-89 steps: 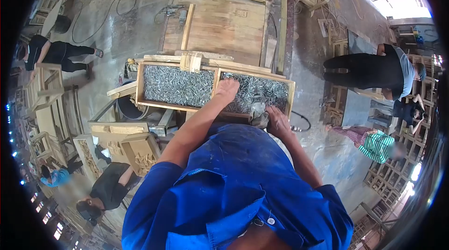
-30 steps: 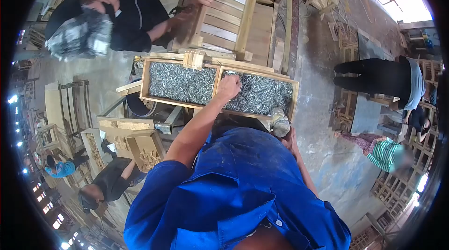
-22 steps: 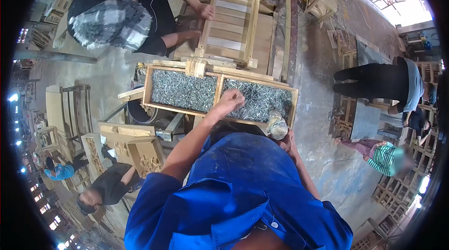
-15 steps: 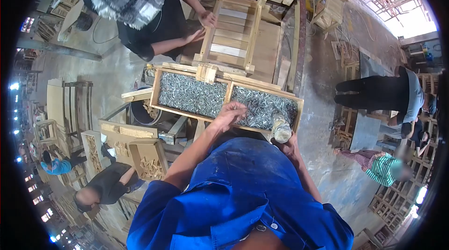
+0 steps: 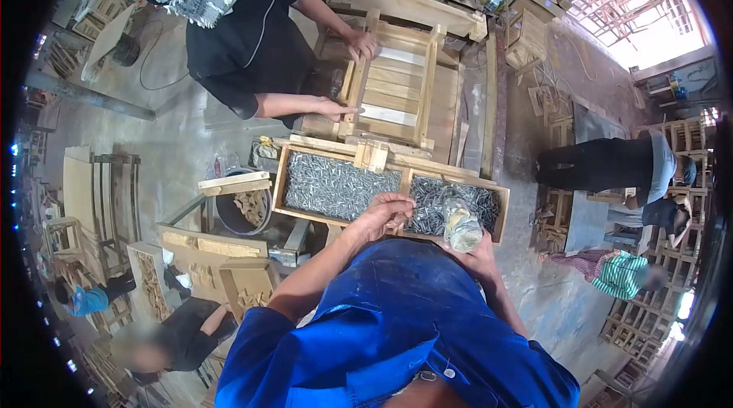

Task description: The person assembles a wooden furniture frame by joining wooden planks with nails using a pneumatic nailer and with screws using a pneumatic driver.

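Observation:
A shallow wooden tray (image 5: 278, 179) with two compartments of small metal fasteners lies in front of me. Over its divider is my left hand (image 5: 387, 214), its fingers pinched together; what they hold, if anything, is too small to make out. My right hand (image 5: 475, 249) is wrapped round a bulky, whitish, wrapped object (image 5: 463, 229) at the front edge of the right compartment. A small wooden block (image 5: 371, 156) sits on the tray's far edge. Beyond it lies a slatted wooden frame (image 5: 393, 87).
Across the bench a co-worker (image 5: 252, 49) has both hands on the slatted frame. A bucket (image 5: 267, 217) of wood pieces stands left of the tray, near a box (image 5: 229, 278) of offcuts. Other people are at the left and right, among stacked wooden frames.
The tray and slatted frame appear further right in view. The co-worker's hands have shifted along the frame. My left hand remains pinched near the divider, and my right hand still holds the wrapped object.

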Available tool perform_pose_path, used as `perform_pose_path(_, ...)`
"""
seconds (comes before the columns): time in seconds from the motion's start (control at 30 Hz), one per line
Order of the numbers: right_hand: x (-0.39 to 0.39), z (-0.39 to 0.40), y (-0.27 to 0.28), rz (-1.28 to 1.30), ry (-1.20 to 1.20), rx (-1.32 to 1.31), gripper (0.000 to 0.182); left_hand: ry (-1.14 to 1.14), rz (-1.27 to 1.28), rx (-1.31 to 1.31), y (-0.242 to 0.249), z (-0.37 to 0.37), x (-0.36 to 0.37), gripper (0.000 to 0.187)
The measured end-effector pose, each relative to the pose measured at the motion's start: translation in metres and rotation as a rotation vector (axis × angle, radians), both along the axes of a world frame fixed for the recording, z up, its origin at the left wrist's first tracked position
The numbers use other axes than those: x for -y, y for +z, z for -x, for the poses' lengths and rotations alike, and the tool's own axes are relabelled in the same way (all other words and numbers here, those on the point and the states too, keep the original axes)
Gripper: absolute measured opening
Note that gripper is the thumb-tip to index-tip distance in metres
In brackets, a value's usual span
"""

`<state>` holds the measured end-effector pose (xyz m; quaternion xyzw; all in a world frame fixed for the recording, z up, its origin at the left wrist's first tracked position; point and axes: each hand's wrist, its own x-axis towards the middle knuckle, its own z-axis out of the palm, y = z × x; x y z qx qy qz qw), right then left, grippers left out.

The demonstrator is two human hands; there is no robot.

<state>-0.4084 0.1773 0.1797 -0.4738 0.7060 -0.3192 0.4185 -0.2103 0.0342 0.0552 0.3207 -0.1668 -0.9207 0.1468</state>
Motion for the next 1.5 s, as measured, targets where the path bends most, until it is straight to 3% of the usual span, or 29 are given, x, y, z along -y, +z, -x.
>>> perform_pose_path(0.1,0.015,-0.018,0.008,0.03,0.068,-0.051,0.036,0.012,-0.035,-0.027,-0.015,-0.016,0.016,0.008)
perform_pose_path(0.17,0.029,-0.034,0.021,-0.097,0.029,-0.064,0.036,0.031,-0.035,-0.038,-0.012,-0.021,0.031,0.008)
perform_pose_path(0.47,0.038,-0.048,0.02,-0.045,-0.015,-0.164,0.037,0.071,-0.012,-0.067,-0.011,-0.018,0.056,0.006)
perform_pose_path(0.77,0.039,0.004,0.021,-0.022,0.305,-0.036,0.041,0.239,0.01,0.004,0.015,0.026,0.052,0.013)
perform_pose_path(0.97,0.053,0.03,0.016,-0.028,0.292,-0.03,0.05,0.246,-0.038,-0.024,0.025,0.051,0.069,0.018)
perform_pose_path(1.03,0.062,0.037,0.016,0.046,0.259,0.043,0.054,0.248,-0.061,-0.018,0.029,0.058,0.074,0.017)
perform_pose_path(1.2,0.08,0.049,-0.005,-0.066,0.136,0.301,0.064,0.308,-0.079,0.008,0.028,0.073,0.101,0.015)
perform_pose_path(1.23,0.087,0.051,-0.006,-0.072,0.122,0.298,0.064,0.312,-0.07,0.017,0.027,0.076,0.106,0.015)
perform_pose_path(1.3,0.105,0.057,-0.007,0.081,0.364,0.01,0.063,0.299,-0.071,0.079,0.022,0.078,0.119,0.013)
perform_pose_path(1.5,0.123,0.056,-0.018,0.069,0.333,0.101,0.052,0.238,-0.292,0.095,0.016,0.069,0.133,0.014)
